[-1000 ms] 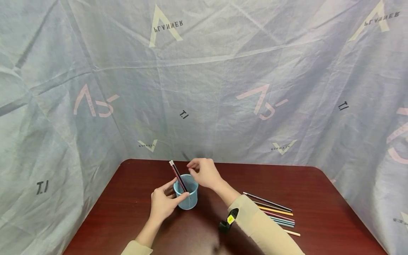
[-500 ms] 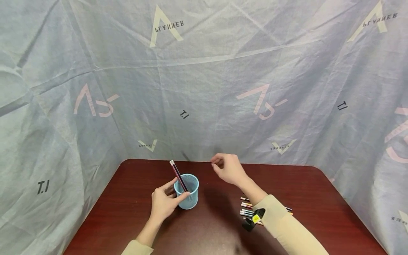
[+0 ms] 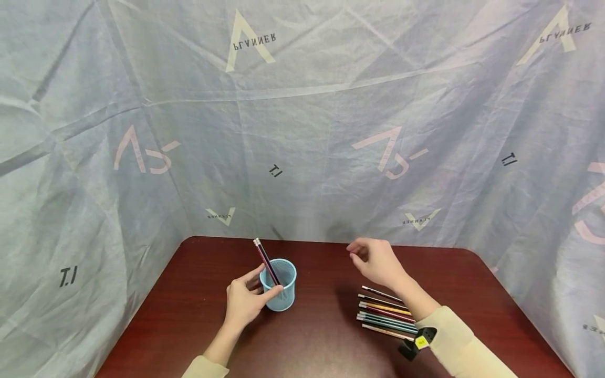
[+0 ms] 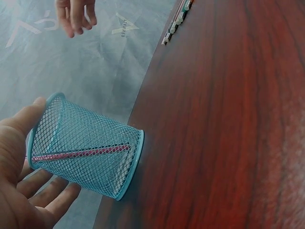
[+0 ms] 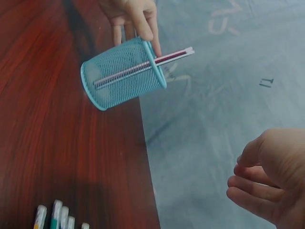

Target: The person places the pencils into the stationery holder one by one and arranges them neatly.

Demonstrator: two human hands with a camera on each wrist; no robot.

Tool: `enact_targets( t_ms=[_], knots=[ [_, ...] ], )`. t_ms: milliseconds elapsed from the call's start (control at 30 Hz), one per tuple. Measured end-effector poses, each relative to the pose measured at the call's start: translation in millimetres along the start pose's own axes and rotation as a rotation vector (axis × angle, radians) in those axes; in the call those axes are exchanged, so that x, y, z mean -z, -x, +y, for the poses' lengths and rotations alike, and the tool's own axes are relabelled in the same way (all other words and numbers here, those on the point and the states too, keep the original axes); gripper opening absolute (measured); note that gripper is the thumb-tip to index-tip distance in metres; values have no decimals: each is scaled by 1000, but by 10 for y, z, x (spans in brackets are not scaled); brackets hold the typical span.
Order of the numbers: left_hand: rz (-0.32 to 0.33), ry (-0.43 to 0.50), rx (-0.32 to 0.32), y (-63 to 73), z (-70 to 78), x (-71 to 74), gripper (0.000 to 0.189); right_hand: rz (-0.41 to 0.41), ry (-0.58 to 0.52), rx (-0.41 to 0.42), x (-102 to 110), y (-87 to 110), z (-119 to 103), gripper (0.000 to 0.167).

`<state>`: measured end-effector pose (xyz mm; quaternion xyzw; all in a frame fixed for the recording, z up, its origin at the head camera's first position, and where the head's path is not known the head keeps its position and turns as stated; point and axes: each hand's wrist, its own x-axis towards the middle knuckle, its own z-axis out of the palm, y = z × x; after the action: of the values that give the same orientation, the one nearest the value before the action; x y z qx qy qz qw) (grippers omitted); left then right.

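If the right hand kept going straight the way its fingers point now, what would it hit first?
The right hand hangs above the table, its loosely curled fingers aimed left toward the blue mesh cup that the left hand holds. That cup, or the pencil standing in it, would probably come first, though height and depth are unclear.

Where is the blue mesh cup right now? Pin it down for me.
In the head view the blue mesh cup stands on the table left of centre, gripped by the left hand, with pencils leaning inside and the loose pencils lying to its right.
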<state>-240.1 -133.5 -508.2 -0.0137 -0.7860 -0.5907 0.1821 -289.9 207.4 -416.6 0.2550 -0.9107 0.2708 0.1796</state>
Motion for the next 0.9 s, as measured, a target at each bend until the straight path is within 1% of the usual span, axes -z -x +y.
enact_targets(
  t_ms=[333,633,900],
  knots=[
    [1,20,-23,-7,-34,2,76,6,70,-12,153,295,156,14],
    [8,23,-33,2,-48,0,74,3,87,6,204,580,254,18],
    [11,18,-44,-17,-52,-13,74,-45,78,-27,212,851,328,22]
  ],
)
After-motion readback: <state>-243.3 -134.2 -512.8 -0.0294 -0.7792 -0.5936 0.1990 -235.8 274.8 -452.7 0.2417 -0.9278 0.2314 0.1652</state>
